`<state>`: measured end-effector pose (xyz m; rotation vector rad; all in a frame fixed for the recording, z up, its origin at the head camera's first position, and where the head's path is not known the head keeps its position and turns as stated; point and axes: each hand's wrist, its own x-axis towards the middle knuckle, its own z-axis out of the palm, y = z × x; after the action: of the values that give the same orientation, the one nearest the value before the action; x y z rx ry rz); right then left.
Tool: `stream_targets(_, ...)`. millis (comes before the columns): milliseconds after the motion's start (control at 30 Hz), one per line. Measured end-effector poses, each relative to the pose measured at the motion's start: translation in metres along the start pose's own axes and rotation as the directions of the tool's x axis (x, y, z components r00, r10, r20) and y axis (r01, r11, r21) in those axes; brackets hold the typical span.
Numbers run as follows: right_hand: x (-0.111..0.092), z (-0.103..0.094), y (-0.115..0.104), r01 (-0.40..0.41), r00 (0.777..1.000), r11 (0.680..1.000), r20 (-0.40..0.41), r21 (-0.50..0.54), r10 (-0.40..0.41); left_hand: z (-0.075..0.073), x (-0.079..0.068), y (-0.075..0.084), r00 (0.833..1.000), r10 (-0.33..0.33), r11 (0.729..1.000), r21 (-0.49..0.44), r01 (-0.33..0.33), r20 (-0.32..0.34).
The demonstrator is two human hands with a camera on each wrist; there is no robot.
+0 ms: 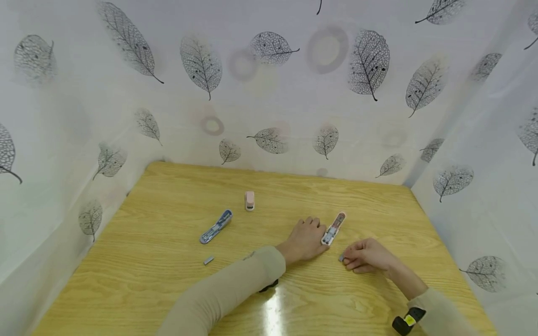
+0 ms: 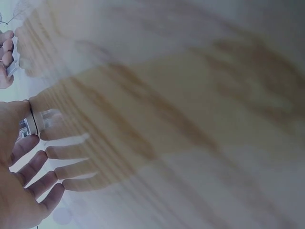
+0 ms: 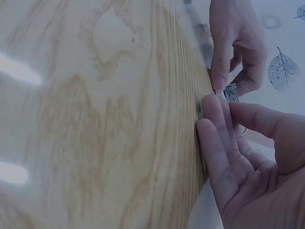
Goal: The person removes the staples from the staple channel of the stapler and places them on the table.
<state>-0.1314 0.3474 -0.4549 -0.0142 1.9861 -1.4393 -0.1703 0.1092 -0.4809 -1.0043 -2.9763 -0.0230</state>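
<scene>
A pink-and-white stapler (image 1: 333, 229), folded open with its metal magazine showing, lies at a slant on the right half of the table. My left hand (image 1: 306, 240) grips its near end between thumb and index finger; the other fingers rest on the tabletop. Just to the right, my right hand (image 1: 370, 255) pinches a small grey strip of staples (image 1: 341, 258) low over the wood. In the right wrist view the stapler's metal end (image 3: 232, 92) shows beyond my right fingertips, which largely hide the strip.
A blue stapler (image 1: 216, 227), also opened out, lies left of centre. Behind it stands a small pink stapler-like item (image 1: 250, 200). Another strip of staples (image 1: 208, 260) lies nearer me. Leaf-printed white sheeting (image 1: 269, 102) encloses the wooden table (image 1: 159, 205) at the back and sides.
</scene>
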Motion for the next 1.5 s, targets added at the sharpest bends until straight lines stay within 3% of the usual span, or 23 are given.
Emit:
stream_targets(433,0.003,0.006,0.003,-0.023,0.998,0.998,-0.054,-0.066,0.019,0.003,0.0,-0.001,1.0,-0.004,1.0,-0.018,0.004,-0.013)
stream_targets(667,0.002,0.011,-0.004,0.003,0.995,0.997,-0.096,-0.082,-0.011,-0.004,-0.005,-0.007,1.0,0.014,0.997,-0.071,-0.013,0.024)
stream_targets(833,0.004,0.02,-0.019,0.074,0.987,0.984,-0.127,-0.16,-0.095,-0.012,-0.017,-0.019,0.999,0.036,0.994,-0.107,-0.033,0.019)
stream_targets(1000,0.011,0.032,-0.039,0.188,0.968,0.954,-0.119,-0.233,-0.22,-0.012,-0.032,-0.043,0.999,0.048,0.993,-0.106,-0.047,0.007)
stream_targets(1100,0.021,0.04,-0.047,0.253,0.939,0.912,-0.145,-0.323,-0.311,-0.013,-0.044,-0.06,0.999,0.046,0.991,-0.123,-0.046,0.002)
stream_targets(1200,0.033,0.05,-0.054,0.307,0.892,0.837,-0.169,-0.452,-0.419,-0.019,-0.057,-0.076,1.0,0.03,0.988,-0.151,-0.03,-0.002)
stream_targets(1400,0.059,0.072,-0.069,0.452,0.757,0.655,-0.129,-0.606,-0.641,-0.033,-0.078,-0.111,0.996,-0.02,0.982,-0.189,0.003,-0.086)
stream_targets(1500,0.074,0.082,-0.079,0.499,0.705,0.579,-0.087,-0.645,-0.704,-0.039,-0.088,-0.13,0.99,-0.063,0.981,-0.192,0.037,-0.13)
